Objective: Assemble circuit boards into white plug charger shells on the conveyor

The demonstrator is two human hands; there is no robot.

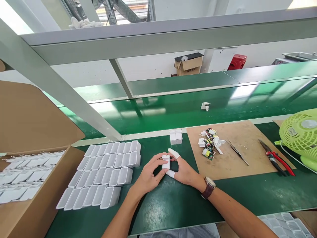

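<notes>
Both of my hands hold one small white plastic housing [166, 162] above the green bench. The fingers and thumb of my left hand [154, 170] close on its left side. My right hand [184, 168], with white finger cots on its thumb and a finger, grips it from the right. What the housing has inside is too small to make out. Rows of open white plastic cases [104, 172] stand to the left of my hands. Two more white cases [175, 137] sit just beyond them, near the bench's back edge.
At the left stands a cardboard box [42, 201] of white parts. A brown board [232, 132] at the right carries circuit boards [210, 145], tweezers [237, 152] and red-black pliers [276, 158]. A green fan [300, 132] is far right. Behind runs a green conveyor belt [168, 114].
</notes>
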